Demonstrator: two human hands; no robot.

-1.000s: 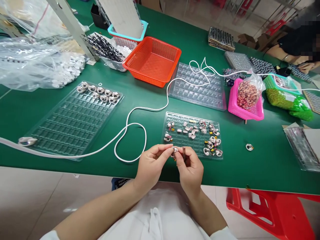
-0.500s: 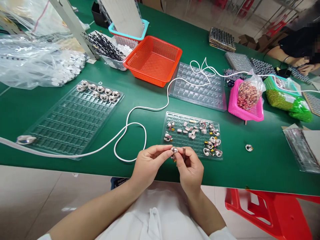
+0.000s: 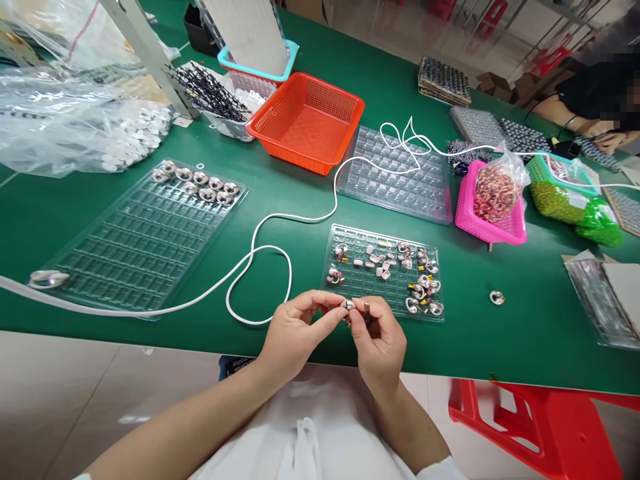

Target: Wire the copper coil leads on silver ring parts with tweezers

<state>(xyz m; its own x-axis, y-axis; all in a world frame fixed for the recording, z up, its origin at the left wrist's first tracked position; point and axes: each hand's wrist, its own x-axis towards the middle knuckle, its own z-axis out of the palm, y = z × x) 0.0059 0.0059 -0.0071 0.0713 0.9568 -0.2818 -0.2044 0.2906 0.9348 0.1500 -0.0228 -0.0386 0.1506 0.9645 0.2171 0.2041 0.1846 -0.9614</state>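
Observation:
Between the fingertips of both hands is a small shiny silver shell part (image 3: 348,304), like an earbud housing, with a bit of yellow showing beneath. My left hand (image 3: 295,330) pinches it from the left with thumb and index finger. My right hand (image 3: 381,340) grips its right side, and a thin brown strip or tool (image 3: 367,309) sticks up among those fingers. Just beyond lies a clear compartment tray (image 3: 367,287), holding several silver parts with yellow tabs (image 3: 425,285) and loose pale caps (image 3: 385,264). A single silver part (image 3: 497,297) rests on the table to the right.
At left, a larger clear tray (image 3: 135,247) holds several silver parts. A white cable (image 3: 300,217) loops across the green table (image 3: 300,267). Behind stand an orange basket (image 3: 320,163), another tray (image 3: 395,180) and a pink basket (image 3: 493,232). A red stool (image 3: 555,427) is below; a co-worker's hand (image 3: 607,141) shows far right.
Both hands stay together on the silver part, which has dipped and turned slightly. The brown strip in my right hand sits a little lower. The trays and baskets have not moved.

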